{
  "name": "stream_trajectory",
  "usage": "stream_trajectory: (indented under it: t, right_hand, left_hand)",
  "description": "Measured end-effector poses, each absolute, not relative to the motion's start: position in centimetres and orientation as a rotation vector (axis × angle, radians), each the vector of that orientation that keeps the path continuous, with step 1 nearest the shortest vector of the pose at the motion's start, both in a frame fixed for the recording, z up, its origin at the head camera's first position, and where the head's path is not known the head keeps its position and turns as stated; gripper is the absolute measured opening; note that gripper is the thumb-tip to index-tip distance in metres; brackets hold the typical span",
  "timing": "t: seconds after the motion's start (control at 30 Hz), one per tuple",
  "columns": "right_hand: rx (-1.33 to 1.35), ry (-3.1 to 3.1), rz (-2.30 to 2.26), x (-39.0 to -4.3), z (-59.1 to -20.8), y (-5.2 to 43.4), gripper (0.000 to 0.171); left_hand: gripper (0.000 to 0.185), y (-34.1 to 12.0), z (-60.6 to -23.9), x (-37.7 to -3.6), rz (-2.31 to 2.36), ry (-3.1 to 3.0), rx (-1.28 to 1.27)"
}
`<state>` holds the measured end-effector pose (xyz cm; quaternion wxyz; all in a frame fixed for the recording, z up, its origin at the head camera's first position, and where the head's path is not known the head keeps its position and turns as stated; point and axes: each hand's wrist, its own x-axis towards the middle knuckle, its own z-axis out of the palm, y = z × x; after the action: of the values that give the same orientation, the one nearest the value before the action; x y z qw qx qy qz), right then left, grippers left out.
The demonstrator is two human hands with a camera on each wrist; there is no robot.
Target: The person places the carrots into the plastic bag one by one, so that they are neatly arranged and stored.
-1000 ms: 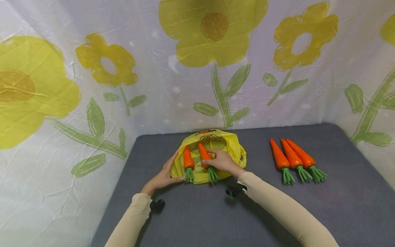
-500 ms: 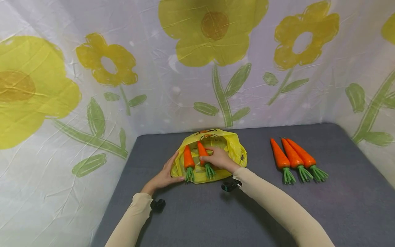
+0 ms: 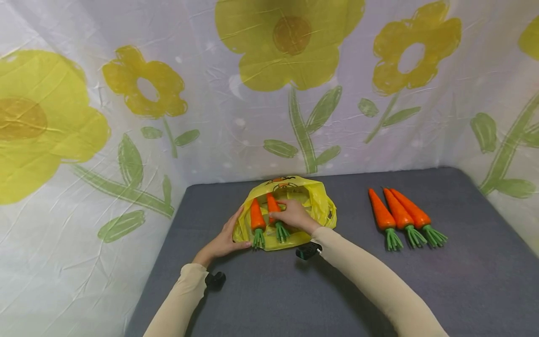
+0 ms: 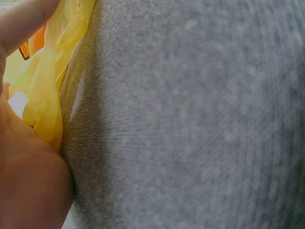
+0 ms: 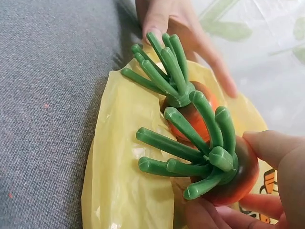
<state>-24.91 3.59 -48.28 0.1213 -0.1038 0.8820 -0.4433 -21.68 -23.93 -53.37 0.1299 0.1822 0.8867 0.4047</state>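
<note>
A yellow plastic bag (image 3: 311,201) lies on its side, its mouth facing me. My right hand (image 3: 294,215) holds a carrot (image 3: 273,206) by its thick end inside the mouth, tip pointing inward. In the right wrist view, thumb and fingers pinch that carrot (image 5: 245,176) just beside its green stalks. Left of it another carrot (image 3: 257,215) lies in the bag, green stalks at the lower lip. My left hand (image 3: 223,241) rests against the bag's left side, fingers straight and thumb spread along the lower lip. In the left wrist view, yellow plastic (image 4: 45,100) touches the left hand (image 4: 31,176).
Three more carrots (image 3: 397,215) lie side by side on the grey table (image 3: 261,299), right of the bag, stalks toward me. Behind the table hangs a white cloth (image 3: 210,117) with yellow flowers. A small black camera sits at each wrist.
My right hand has moved left with its carrot, bringing it closer to the other carrot in the bag. The left hand and the three carrots on the right stay put.
</note>
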Motion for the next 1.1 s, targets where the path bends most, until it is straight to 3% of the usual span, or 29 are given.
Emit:
stream_trajectory:
  t: [1.1]
  right_hand:
    - [-0.241,2.57,-1.25,-25.2,-49.4,2.0,0.068]
  left_hand:
    - [0.111,-23.8,-53.1,-21.5,1.16,2.572,0.54]
